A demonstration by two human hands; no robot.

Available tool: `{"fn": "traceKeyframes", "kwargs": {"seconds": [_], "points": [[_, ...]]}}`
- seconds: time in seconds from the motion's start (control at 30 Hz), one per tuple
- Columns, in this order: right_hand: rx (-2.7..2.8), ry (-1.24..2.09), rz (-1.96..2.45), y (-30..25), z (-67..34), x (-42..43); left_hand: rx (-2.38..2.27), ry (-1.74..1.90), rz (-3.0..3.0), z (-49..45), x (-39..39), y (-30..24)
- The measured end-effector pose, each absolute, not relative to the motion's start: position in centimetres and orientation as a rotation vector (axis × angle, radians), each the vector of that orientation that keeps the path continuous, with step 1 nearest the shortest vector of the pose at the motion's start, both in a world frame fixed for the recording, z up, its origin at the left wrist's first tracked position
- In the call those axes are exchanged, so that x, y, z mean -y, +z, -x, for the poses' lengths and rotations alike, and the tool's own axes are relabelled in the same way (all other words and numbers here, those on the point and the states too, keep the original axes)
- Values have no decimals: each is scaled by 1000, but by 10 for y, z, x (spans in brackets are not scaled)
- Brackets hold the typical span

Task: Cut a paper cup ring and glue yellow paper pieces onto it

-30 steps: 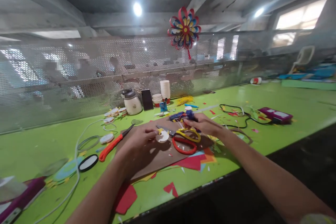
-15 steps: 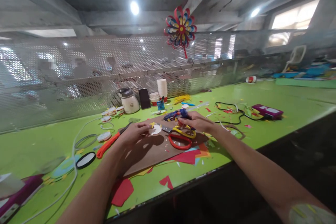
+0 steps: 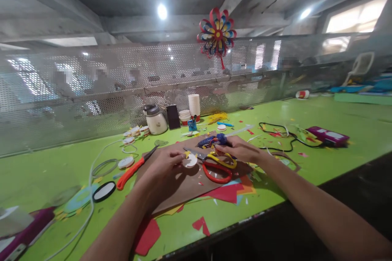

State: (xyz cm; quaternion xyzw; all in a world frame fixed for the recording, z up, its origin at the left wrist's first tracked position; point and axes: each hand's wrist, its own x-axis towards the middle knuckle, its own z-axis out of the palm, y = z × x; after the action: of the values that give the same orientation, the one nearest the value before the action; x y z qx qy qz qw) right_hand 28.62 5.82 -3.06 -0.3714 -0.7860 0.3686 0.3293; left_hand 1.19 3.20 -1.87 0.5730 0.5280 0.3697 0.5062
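Observation:
My left hand point(image 3: 167, 163) pinches a small white paper disc point(image 3: 190, 160) with a yellow bit at its edge, held over the brown board point(image 3: 180, 187). To the right, my right hand point(image 3: 241, 149) is closed around the rear of a dark blue tool that looks like a glue gun point(image 3: 211, 141); part of its grip is hidden by the fingers. Scissors point(image 3: 218, 172) with red and yellow handles lie on the board just below that tool, blades pointing left toward the disc. An orange-handled utility knife point(image 3: 131, 173) rests left of my left hand.
Red paper scraps point(image 3: 148, 236) lie near the table's front edge. A black-rimmed oval point(image 3: 104, 191) and a white cable point(image 3: 91, 187) are on the left. Behind stand a jug point(image 3: 155, 120), a phone point(image 3: 173, 117) and stacked paper cups point(image 3: 194, 106). A purple power strip point(image 3: 327, 136) lies right.
The whole view has shifted slightly, so things appear further right and lower. Both hands keep their holds, with the disc marginally nearer the scissors.

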Motion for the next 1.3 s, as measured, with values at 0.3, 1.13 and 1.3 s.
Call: {"fn": "traceKeyframes", "kwargs": {"seconds": [0.3, 1.13, 1.3], "points": [[2021, 985, 967, -21, -283, -46, -1285, 920, -1329, -4, -39, -31], [1967, 871, 954, -26, -279, -50, -1248, 1016, -1150, -2, -47, -33], [2133, 827, 885, 9, -272, -50, -1273, 1059, -1174, 2, -50, -27]]}}
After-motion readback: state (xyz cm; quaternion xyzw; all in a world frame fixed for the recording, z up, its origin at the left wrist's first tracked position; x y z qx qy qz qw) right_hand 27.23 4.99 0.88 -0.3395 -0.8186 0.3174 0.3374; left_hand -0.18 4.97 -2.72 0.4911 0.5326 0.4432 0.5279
